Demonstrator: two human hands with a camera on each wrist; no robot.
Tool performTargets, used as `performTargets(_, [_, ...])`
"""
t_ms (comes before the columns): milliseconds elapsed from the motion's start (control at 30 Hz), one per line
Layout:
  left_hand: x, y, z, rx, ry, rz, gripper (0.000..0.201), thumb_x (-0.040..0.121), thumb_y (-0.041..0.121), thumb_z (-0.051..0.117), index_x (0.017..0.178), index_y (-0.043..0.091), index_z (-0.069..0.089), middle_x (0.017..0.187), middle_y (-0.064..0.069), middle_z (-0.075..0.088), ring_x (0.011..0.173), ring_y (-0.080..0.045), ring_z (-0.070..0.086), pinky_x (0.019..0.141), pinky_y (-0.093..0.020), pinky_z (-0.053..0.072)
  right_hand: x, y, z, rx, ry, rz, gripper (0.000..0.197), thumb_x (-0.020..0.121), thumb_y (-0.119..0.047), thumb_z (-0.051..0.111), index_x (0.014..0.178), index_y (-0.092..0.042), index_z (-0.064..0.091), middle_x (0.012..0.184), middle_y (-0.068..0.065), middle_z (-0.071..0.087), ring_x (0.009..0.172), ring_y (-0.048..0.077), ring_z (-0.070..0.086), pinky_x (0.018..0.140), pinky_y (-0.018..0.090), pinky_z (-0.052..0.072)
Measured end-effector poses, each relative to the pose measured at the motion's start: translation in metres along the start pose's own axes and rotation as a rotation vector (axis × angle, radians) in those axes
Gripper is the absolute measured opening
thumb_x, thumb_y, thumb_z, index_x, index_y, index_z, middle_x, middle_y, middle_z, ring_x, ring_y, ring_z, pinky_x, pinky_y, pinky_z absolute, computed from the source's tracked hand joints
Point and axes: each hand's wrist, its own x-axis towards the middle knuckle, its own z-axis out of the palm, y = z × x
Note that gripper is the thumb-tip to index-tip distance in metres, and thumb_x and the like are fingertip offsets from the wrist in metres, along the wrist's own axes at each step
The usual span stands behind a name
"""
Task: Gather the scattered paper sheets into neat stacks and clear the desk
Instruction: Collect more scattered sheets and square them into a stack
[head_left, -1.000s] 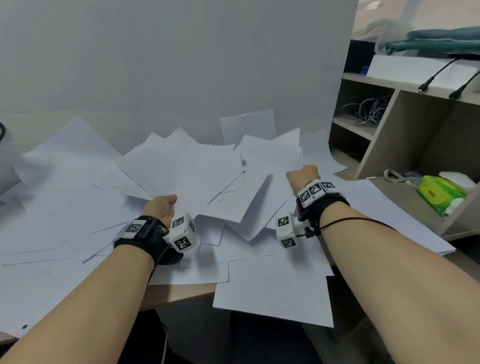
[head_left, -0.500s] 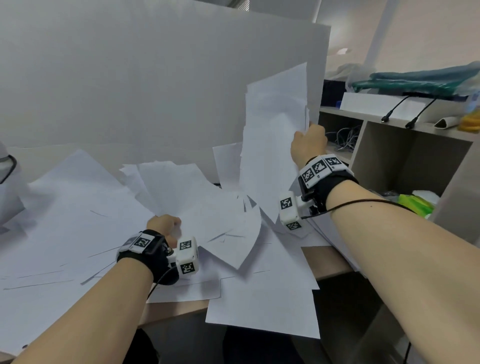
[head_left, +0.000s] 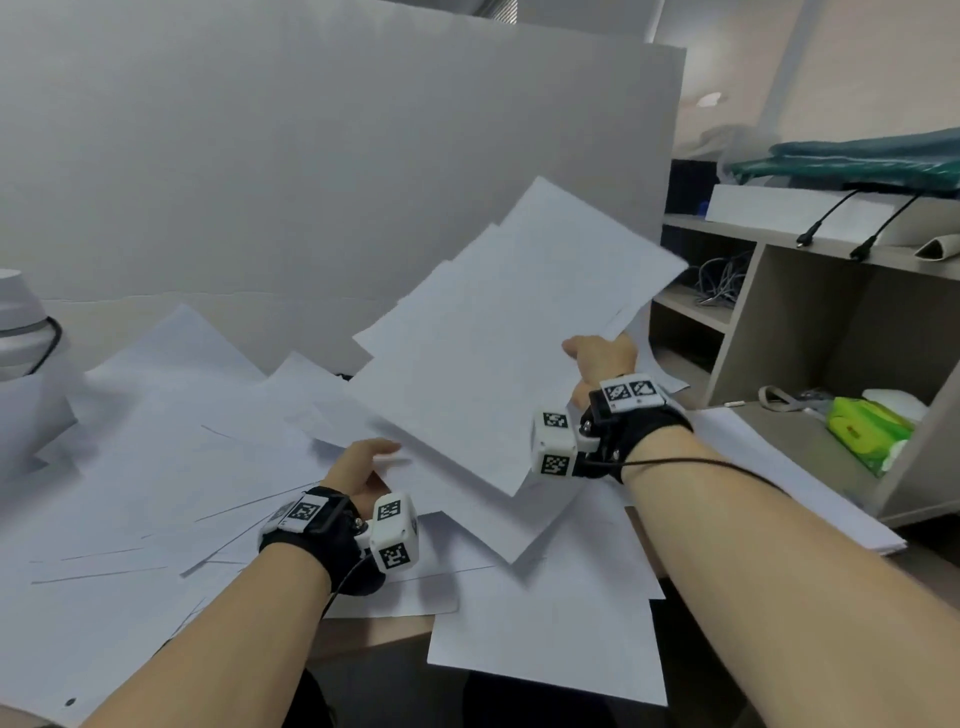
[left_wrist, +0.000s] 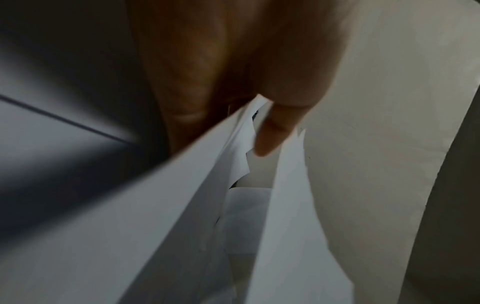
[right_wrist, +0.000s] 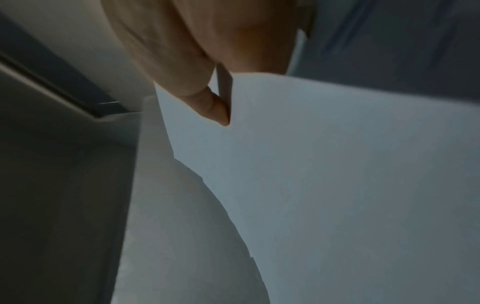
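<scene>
Raised bundle of sheets (head_left: 498, 332), tilted, fills the middle air between left hand (head_left: 358, 467) and right hand (head_left: 602, 358); no way straight thru. Grey partition (head_left: 311, 156) walls off the back. Shelf unit (head_left: 810, 322) blocks the right side; its lower cubby has a green pack (head_left: 865, 431). White object w/ cable (head_left: 21, 322) sits far left. Loose sheets (head_left: 130, 467) cover the desk (head_left: 374, 631), lying flat, so open air above them on the left.

Grey partition board (head_left: 311, 171) behind; beige shelf unit (head_left: 810, 332) at right.
</scene>
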Motion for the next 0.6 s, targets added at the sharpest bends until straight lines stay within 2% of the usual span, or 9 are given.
performTargets(67, [0.001,-0.002,-0.005,-0.173,-0.08,0.067,0.03,0.087,0.021,0.052,0.113,0.007,0.056,0.119,-0.016,0.053,0.09,-0.032,0.059,0.081,-0.041,0.052,0.001,0.038,0.006,-0.034,-0.032,0.131,0.052,0.082,0.004,0.067,0.131,0.009,0.048,0.124,0.012,0.059,0.116,0.03,0.058,0.096,0.039,0.049])
performTargets(133, [0.001,-0.002,-0.009,-0.312,-0.065,0.137,0.043,0.089,0.033,0.05,0.123,0.01,0.061,0.132,-0.011,0.055,0.102,-0.031,0.061,0.096,-0.04,0.046,0.002,0.071,0.011,-0.038,-0.068,0.233,0.049,0.078,0.005,0.066,0.125,0.008,0.055,0.118,0.015,0.064,0.109,0.035,0.063,0.096,0.052,0.051])
performTargets(167, [0.002,-0.003,-0.01,-0.369,-0.056,0.15,0.05,0.094,0.043,0.048,0.131,0.012,0.062,0.134,-0.009,0.06,0.106,-0.03,0.064,0.098,-0.04,0.049,0.001,0.083,0.013,-0.047,-0.07,0.279,0.047,0.079,0.005,0.066,0.124,0.006,0.055,0.115,0.016,0.065,0.104,0.036,0.064,0.094,0.053,0.052])
performTargets(200, [-0.001,-0.002,-0.009,-0.398,-0.053,0.163,0.056,0.097,0.054,0.044,0.132,0.014,0.063,0.13,-0.009,0.067,0.104,-0.029,0.069,0.091,-0.04,0.056,0.002,0.094,0.013,-0.052,-0.078,0.328,0.042,0.08,0.005,0.064,0.121,0.003,0.055,0.11,0.016,0.065,0.1,0.036,0.064,0.092,0.052,0.053])
performTargets(267, [-0.005,-0.002,-0.004,-0.343,-0.047,0.15,0.063,0.098,0.066,0.04,0.112,0.014,0.074,0.107,-0.011,0.077,0.084,-0.027,0.077,0.062,-0.039,0.062,0.0,0.11,0.014,-0.07,-0.111,0.39,0.036,0.079,0.003,0.064,0.112,-0.002,0.052,0.099,0.016,0.062,0.093,0.038,0.063,0.089,0.054,0.054])
performTargets(333, [-0.006,-0.002,-0.001,-0.206,-0.01,0.083,0.053,0.1,0.054,0.049,0.092,0.009,0.078,0.092,-0.014,0.076,0.064,-0.03,0.075,0.045,-0.038,0.058,0.007,0.124,0.013,-0.093,-0.153,0.453,0.053,0.066,-0.003,0.068,0.116,0.0,0.051,0.102,0.019,0.062,0.094,0.041,0.064,0.088,0.061,0.052])
performTargets(400, [0.003,0.0,-0.003,-0.017,0.09,0.027,0.03,0.102,0.03,0.059,0.105,0.002,0.068,0.093,-0.017,0.068,0.06,-0.033,0.07,0.046,-0.035,0.056,0.014,0.13,0.011,-0.122,-0.209,0.507,0.059,0.062,-0.009,0.071,0.118,-0.001,0.054,0.106,0.021,0.063,0.091,0.041,0.066,0.084,0.06,0.054])
performTargets(500, [0.026,0.004,-0.018,0.193,0.256,0.014,0.033,0.094,0.001,0.062,0.125,-0.007,0.052,0.097,-0.017,0.058,0.07,-0.03,0.058,0.064,-0.039,0.054,0.015,0.121,0.004,-0.121,-0.29,0.538,0.03,0.085,-0.016,0.065,0.112,-0.005,0.058,0.1,0.015,0.063,0.083,0.03,0.064,0.067,0.034,0.054])
performTargets(600, [0.021,0.01,-0.017,0.186,0.184,0.057,0.04,0.094,-0.016,0.051,0.131,-0.004,0.049,0.108,-0.023,0.063,0.079,-0.035,0.063,0.05,-0.041,0.057,0.028,0.115,-0.011,-0.047,-0.315,0.553,0.016,0.096,-0.023,0.058,0.103,-0.008,0.055,0.091,0.015,0.062,0.077,0.029,0.062,0.059,0.035,0.052])
